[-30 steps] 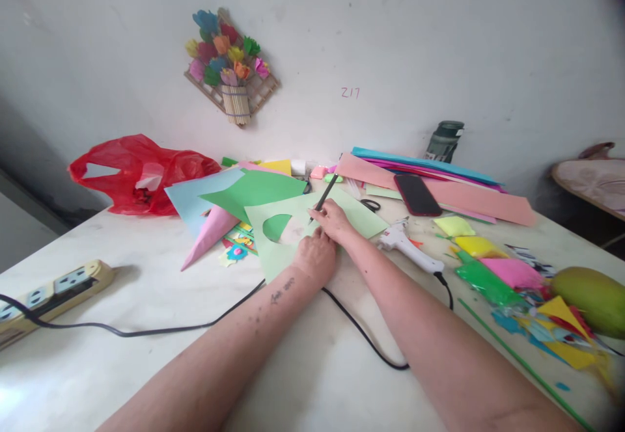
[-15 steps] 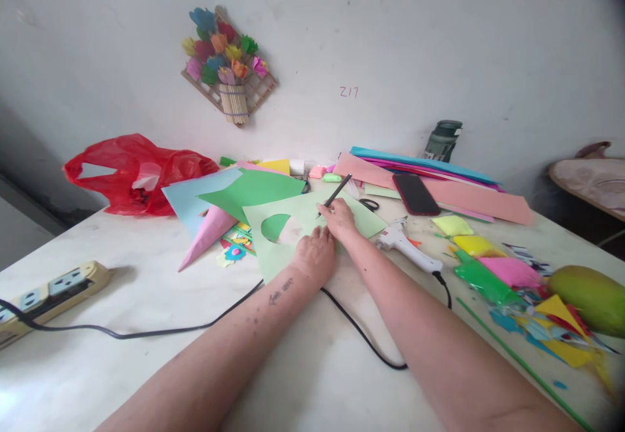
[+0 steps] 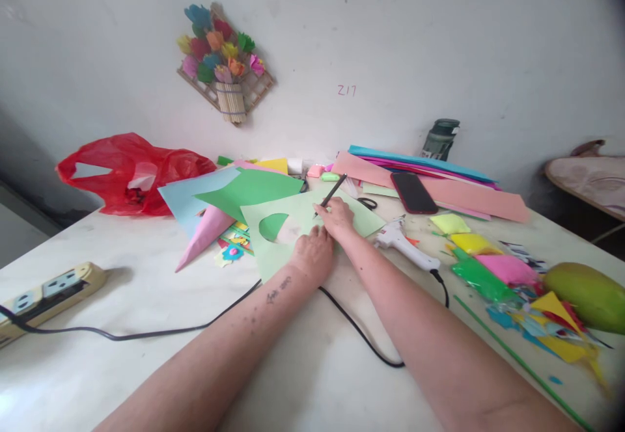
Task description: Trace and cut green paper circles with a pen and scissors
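Observation:
A pale green sheet of paper (image 3: 263, 259) with a rounded hole cut in its left part lies on the white table. My left hand (image 3: 315, 253) rests on it with the fingers laid down near its middle, holding nothing. Just to the right, my right hand (image 3: 338, 217) is closed around a dark pencil (image 3: 334, 190), whose tip is at the sheet's surface. Any mark under the tip is too small to make out. Through the hole show a darker green sheet (image 3: 254, 191) and some table top. Black-handled scissors (image 3: 368, 203) lie partly hidden behind the sheet.
A white glue gun (image 3: 407, 246) and its black cord lie right of the sheet. A phone (image 3: 414, 192) rests on coloured paper. Clay packets (image 3: 508, 269), paper scraps and a mango (image 3: 583, 295) are at the right; a red bag (image 3: 131, 178) and power strip (image 3: 53, 295) at the left.
The whole view has shifted slightly. Both hands keep nearly the same place on the sheet, the right one still holding the pencil.

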A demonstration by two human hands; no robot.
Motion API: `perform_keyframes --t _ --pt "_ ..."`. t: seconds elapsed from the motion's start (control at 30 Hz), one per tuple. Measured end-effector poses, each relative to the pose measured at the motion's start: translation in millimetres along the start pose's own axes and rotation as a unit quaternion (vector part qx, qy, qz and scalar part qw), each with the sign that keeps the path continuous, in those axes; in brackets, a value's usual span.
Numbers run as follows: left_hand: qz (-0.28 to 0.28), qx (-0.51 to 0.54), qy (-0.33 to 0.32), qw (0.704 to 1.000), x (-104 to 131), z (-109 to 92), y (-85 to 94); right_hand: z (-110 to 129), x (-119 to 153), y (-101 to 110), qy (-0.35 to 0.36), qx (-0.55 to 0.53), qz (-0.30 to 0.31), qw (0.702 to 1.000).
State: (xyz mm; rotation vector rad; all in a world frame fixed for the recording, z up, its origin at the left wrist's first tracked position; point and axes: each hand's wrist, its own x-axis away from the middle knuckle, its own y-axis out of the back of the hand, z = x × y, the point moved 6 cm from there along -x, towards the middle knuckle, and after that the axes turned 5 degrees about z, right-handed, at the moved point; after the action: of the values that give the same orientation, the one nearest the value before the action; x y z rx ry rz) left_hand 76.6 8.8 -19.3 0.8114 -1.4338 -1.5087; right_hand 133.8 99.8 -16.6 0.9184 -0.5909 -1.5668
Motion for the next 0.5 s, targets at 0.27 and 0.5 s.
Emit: perform_keyframes --t 0.27,0.5 --pt "-0.002 -0.006 0.0 1.0 1.7 -0.5 2.4 0.8 2.1 3.4 -0.01 0.012 -0.005 1.0" --pt "0.005 0.004 -0.002 1.0 1.4 -0.2 2.9 2.1 3.5 4.5 -0.008 0.003 -0.005 1.0"
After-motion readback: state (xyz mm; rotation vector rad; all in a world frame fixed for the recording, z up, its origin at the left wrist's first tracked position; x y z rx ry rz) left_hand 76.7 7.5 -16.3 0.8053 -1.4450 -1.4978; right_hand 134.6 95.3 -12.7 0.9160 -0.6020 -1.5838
